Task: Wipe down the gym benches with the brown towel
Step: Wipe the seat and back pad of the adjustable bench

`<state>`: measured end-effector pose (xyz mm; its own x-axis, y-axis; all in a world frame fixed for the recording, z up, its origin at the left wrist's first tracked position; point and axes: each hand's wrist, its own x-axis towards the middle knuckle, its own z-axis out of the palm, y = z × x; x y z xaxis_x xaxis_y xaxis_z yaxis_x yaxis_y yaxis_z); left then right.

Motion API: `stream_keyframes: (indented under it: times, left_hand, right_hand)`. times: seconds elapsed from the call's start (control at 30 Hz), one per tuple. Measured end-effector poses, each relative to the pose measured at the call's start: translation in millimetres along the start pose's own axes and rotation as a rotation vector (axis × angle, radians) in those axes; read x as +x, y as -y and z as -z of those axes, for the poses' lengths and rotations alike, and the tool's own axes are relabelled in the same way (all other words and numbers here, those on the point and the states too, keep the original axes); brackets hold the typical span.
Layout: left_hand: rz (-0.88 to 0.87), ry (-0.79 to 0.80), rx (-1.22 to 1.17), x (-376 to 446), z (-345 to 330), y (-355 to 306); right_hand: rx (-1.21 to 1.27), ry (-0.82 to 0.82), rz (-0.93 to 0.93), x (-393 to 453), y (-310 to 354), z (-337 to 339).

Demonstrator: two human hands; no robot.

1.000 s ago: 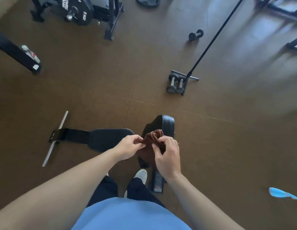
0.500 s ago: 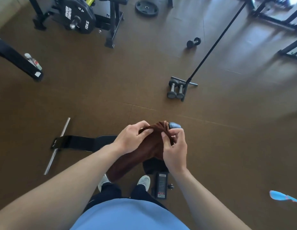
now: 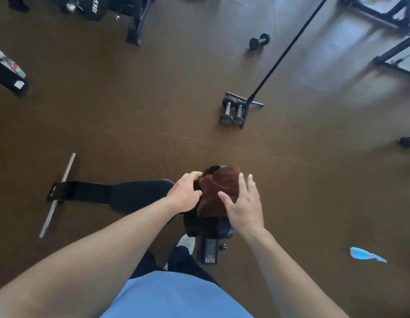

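The brown towel (image 3: 218,189) lies bunched on the raised black pad of a gym bench, just below the middle of the view. My left hand (image 3: 186,191) grips the towel's left edge with curled fingers. My right hand (image 3: 244,203) is spread flat, fingers straight, over the towel's right side; whether it touches the cloth is hard to tell. The bench's long black seat (image 3: 139,195) stretches left from the hands to a metal crossbar (image 3: 56,196). The pad under the towel is mostly hidden.
Brown rubber floor all around. Two small dumbbells (image 3: 232,111) sit by a black stand foot, another dumbbell (image 3: 259,40) farther back. A weight rack with a 10 kg plate (image 3: 93,6) is at top left. A blue object (image 3: 365,254) lies at right.
The towel has come down from between both hands onto the bench pad. My right hand let go and spread flat; my left hand keeps its hold on the left edge.
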<state>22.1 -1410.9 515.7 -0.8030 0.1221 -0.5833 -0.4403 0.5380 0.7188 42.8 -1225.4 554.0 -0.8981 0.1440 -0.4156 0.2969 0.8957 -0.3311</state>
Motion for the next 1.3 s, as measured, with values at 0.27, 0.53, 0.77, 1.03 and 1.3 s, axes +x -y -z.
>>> stream_keyframes:
  times: [0.27,0.53,0.77,1.03,1.3]
  left_hand:
    - [0.14,0.142,-0.071,22,-24,23]
    - [0.222,-0.044,-0.126,25,-9,39]
    - [0.198,-0.087,-0.212,36,-13,30]
    - [0.224,-0.145,-0.226,48,-10,45]
    - [0.202,0.033,-0.184,57,27,89]
  right_hand:
    - [-0.165,0.042,-0.002,77,31,-28]
    - [-0.485,0.545,0.121,150,67,-7]
    - [-0.647,0.508,0.412,53,40,33]
    - [-0.955,0.389,0.345,125,70,-38]
    - [-1.33,0.374,0.459,100,63,-79]
